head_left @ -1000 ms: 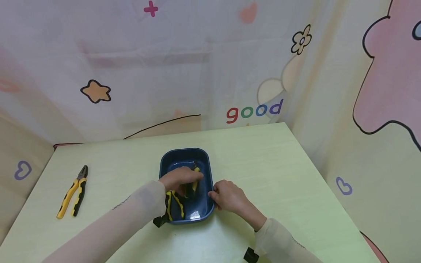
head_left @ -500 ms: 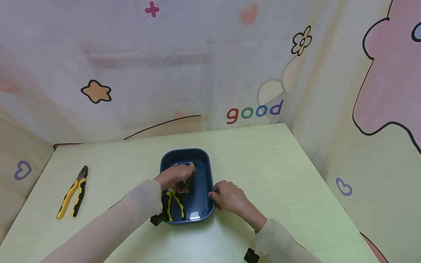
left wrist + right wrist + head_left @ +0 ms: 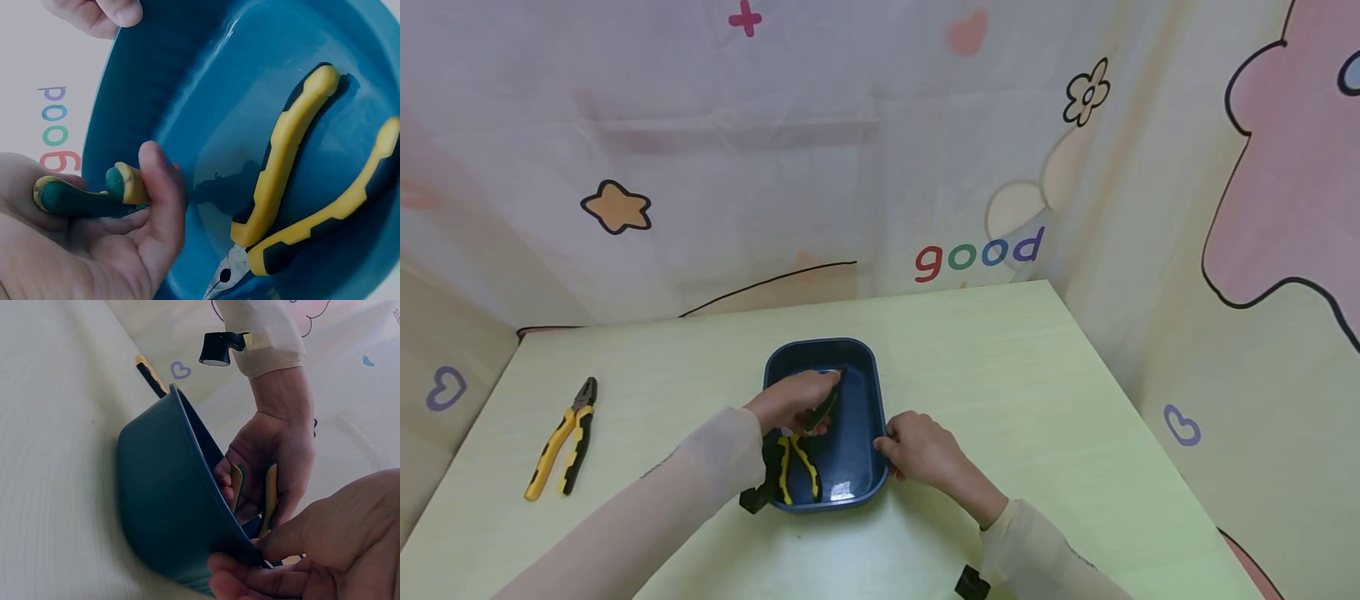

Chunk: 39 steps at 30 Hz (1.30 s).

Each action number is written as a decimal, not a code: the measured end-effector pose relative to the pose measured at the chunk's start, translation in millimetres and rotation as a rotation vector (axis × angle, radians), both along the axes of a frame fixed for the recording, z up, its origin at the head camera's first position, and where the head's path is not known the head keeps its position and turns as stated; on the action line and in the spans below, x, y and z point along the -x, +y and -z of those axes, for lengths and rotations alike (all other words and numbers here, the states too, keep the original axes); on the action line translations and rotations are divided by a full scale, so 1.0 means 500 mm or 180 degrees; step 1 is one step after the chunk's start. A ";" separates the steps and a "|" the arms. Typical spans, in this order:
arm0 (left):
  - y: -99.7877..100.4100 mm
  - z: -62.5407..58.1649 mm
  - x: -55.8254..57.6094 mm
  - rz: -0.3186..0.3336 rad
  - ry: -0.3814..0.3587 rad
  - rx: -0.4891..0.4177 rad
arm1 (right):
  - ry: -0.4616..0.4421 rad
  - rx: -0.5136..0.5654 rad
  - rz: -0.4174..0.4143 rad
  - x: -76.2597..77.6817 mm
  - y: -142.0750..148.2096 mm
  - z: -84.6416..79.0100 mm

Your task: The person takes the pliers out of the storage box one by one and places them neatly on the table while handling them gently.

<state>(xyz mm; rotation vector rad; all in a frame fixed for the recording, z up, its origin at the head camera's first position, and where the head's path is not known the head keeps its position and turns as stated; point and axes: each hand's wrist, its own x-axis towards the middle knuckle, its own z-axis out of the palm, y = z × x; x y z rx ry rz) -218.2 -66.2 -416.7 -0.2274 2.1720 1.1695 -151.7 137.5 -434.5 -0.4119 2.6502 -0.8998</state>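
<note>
My left hand (image 3: 793, 400) reaches into a dark blue box (image 3: 856, 442) and grips pliers with green and yellow handles (image 3: 75, 199); their head is hidden from me. The curled fingers wrap the handles, as the right wrist view also shows. My right hand (image 3: 925, 450) pinches the box's right rim between thumb and fingers. Inside the box, at the near left, lie yellow and black pliers (image 3: 281, 162) with spread handles, partly behind my left wrist in the head view. Another pair of yellow and black pliers (image 3: 575, 454) lies on the table, well left of the box.
The box stands on a pale green table (image 3: 985, 375). Printed curtains (image 3: 737, 183) enclose the table's back and sides. A small black wrist camera (image 3: 973, 582) hangs below the right sleeve, and a similar one (image 3: 754, 500) sits by the left sleeve near the box corner.
My left hand has closed around the green and yellow pliers and drawn slightly left with them, tilting them. The right hand keeps its place on the rim.
</note>
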 end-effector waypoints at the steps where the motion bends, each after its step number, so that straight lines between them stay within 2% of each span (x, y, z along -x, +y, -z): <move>1: -0.001 0.001 0.001 -0.0007 -0.0002 -0.0025 | 0.0009 -0.0001 -0.0003 0.000 0.000 0.000; 8: -0.014 -0.001 0.000 0.0051 0.0099 -0.0236 | 0.0017 0.0007 0.0003 0.001 0.001 0.000; 18: -0.053 -0.037 -0.007 0.0320 0.0465 -0.0457 | -0.0007 -0.0011 0.0028 0.001 -0.001 -0.001; 21: -0.063 -0.049 -0.009 0.0311 0.0496 -0.0555 | -0.0007 -0.0016 0.0030 0.001 -0.001 -0.002; 28: -0.087 -0.068 -0.010 0.0216 0.0404 -0.0693 | -0.0023 -0.0010 0.0021 0.000 -0.001 -0.001; 33: -0.109 -0.091 -0.016 0.0262 0.0526 -0.0817 | -0.0005 -0.0005 0.0001 -0.001 -0.001 -0.002; 39: -0.126 -0.120 -0.028 0.0227 0.0623 -0.0807 | -0.0027 -0.0003 0.0002 -0.001 -0.001 -0.003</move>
